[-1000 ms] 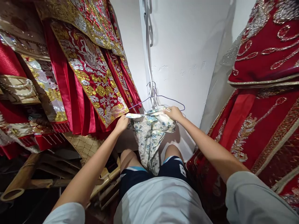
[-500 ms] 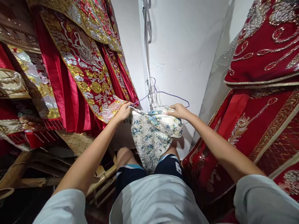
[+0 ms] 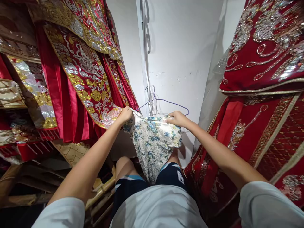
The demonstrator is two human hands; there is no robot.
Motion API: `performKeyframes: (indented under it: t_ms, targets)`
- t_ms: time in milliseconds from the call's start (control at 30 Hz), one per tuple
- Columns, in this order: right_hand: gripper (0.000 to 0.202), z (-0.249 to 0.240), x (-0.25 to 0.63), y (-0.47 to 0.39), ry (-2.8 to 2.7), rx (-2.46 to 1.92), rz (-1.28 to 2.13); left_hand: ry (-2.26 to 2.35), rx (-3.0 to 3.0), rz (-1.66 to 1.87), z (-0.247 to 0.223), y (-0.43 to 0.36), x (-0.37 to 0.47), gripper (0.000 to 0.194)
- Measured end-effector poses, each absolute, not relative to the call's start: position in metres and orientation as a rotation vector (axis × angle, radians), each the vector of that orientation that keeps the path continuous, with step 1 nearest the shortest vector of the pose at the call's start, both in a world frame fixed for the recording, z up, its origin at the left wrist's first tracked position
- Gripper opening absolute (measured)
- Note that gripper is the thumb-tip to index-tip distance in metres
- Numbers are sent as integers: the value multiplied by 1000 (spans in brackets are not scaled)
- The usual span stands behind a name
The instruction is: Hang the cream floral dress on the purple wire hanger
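Note:
A white blouse with a blue and green floral print (image 3: 152, 142) hangs between my two hands, above my lap. My left hand (image 3: 125, 115) is closed on its upper left edge, fingers curled round the cloth. At the upper right edge, my right hand (image 3: 177, 119) pinches the fabric between thumb and fingers. A thin purple wire hanger (image 3: 169, 102) rises behind the blouse, its hook pointing up by the wall. The hanger's lower part is hidden behind cloth and hands, so I cannot tell how far it sits inside the blouse.
Red garments with gold and silver embroidery (image 3: 95, 91) hang close on the left. Red beaded garments (image 3: 261, 72) hang on the right. A white wall (image 3: 175, 47) with a cable (image 3: 145, 57) stands ahead. Bamboo furniture (image 3: 102, 193) is at lower left.
The view has shifted slightly, so hands, blouse and hanger appear a little lower and further left. More of the blouse's left side shows below my left hand. Both hands keep their hold.

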State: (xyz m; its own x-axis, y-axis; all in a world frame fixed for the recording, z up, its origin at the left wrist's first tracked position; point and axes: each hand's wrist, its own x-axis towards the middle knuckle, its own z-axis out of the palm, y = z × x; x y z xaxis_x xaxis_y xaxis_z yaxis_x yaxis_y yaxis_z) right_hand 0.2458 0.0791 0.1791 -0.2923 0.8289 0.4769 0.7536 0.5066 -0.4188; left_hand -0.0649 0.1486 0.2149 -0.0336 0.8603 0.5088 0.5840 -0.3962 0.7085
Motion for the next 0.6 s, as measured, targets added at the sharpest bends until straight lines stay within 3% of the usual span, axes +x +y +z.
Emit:
performKeyframes:
  t_ms: [200, 400, 500, 600]
  targets:
    - [32, 181, 229, 60, -2139, -1401, 98, 1635, 2317, 1113, 227, 146, -40, 44]
    - [77, 183, 276, 61, -1872, -1367, -52, 1725, 2613, 963, 220, 130, -55, 50]
    - [52, 188, 308, 81, -1742, -1369, 28, 1701, 2660, 934, 223, 128, -60, 52]
    - [25, 195, 328, 99, -1743, -1310, 521, 1711, 2663, 985, 226, 131, -64, 54]
